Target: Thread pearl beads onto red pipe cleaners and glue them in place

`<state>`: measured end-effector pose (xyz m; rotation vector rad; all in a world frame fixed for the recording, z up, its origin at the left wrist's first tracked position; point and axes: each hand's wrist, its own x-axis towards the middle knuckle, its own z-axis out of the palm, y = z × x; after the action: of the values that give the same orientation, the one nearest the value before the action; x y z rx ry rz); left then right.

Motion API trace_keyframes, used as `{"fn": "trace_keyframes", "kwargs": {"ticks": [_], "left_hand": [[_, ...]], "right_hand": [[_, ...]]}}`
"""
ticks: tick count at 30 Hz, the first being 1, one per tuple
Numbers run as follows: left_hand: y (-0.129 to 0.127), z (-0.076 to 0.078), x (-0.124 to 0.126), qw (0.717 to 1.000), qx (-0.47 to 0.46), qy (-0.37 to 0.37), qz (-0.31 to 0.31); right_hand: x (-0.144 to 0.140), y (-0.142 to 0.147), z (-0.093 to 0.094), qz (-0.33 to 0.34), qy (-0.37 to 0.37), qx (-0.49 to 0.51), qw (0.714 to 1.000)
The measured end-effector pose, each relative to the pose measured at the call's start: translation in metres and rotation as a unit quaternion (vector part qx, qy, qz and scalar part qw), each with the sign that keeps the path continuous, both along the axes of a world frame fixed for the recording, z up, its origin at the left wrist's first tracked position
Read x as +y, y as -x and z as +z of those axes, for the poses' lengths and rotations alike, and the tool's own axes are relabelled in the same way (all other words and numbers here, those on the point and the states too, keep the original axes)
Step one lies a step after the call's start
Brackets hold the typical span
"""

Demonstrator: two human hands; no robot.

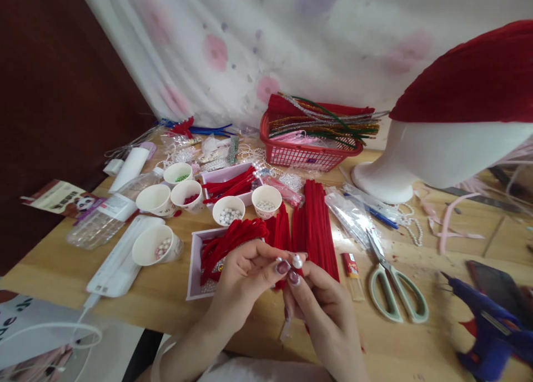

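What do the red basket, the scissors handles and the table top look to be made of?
Red basket: moulded plastic by the look, with lattice walls and a slight gloss. Scissors: pale green handles that appear to be smooth plastic, with grey blades that are probably metal. Table: light wood or a wood-look laminate; grain lines show, and which of the two cannot be told.

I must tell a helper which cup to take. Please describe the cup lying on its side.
Start at the red basket at the table's back and come toward the near left edge. Past the upright paper cups lies the tipped cup, beside a white tray; only its mouth faces sideways.
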<state>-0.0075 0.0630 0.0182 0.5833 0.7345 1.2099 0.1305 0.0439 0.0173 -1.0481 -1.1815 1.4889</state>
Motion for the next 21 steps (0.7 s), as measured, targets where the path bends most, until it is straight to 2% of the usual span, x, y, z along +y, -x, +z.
{"fn": "trace_keyframes", "kwargs": {"ticks": [8, 15, 18, 21], "left_hand": [[0.0015, -0.0019, 0.0019, 1.0, 0.003, -0.006, -0.014], [-0.0008, -0.0007, 0.0032, 0.999, 0.045, 0.006, 0.024], [-0.0018, -0.001, 0.0029, 0.998, 0.051, -0.003, 0.024], [-0.0032, -0.0006, 0.0028, 0.999, 0.045, 0.019, 0.011]], "right_hand": [[0.0006, 0.0032, -0.0044, 0.0, -0.01, -0.021, 1.0], [-0.0024, 0.0015, 0.0004, 0.06, -0.003, -0.065, 0.996], [-0.0022, 0.001, 0.001, 0.059, 0.008, -0.069, 0.996], [-0.0001, 0.0016, 0.0006, 0.055, 0.012, -0.066, 0.996]]}}
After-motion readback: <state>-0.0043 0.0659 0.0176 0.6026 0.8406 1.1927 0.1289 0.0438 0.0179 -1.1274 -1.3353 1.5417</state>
